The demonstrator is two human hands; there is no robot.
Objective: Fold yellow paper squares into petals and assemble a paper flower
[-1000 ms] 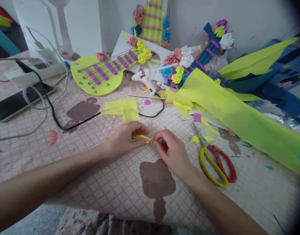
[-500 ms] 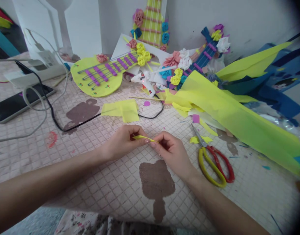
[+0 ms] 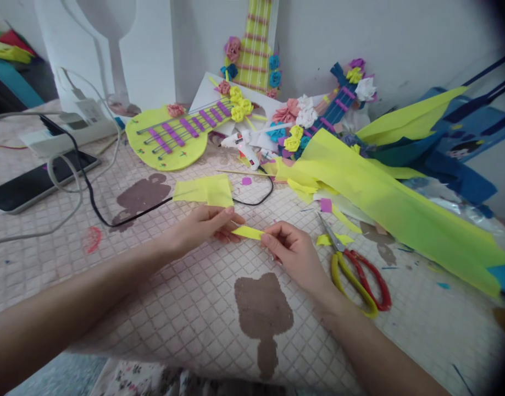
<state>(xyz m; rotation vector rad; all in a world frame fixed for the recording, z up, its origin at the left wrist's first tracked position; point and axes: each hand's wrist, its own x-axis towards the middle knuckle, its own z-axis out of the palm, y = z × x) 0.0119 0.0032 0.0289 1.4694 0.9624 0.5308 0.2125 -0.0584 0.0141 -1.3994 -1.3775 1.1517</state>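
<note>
We are pinching a yellow paper strip (image 3: 248, 232) between our left hand (image 3: 203, 226) and right hand (image 3: 295, 254), scissors (image 3: 353, 264) lying just beside.

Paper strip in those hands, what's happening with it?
A person holds a small yellow paper strip stretched between both hands, just above the checked tablecloth. The left hand pinches one end and the right hand pinches the other. Scissors lie flat beside the right hand, untouched. Behind the hands are yellow paper pieces, a glue gun and a yellow paper guitar.
</note>
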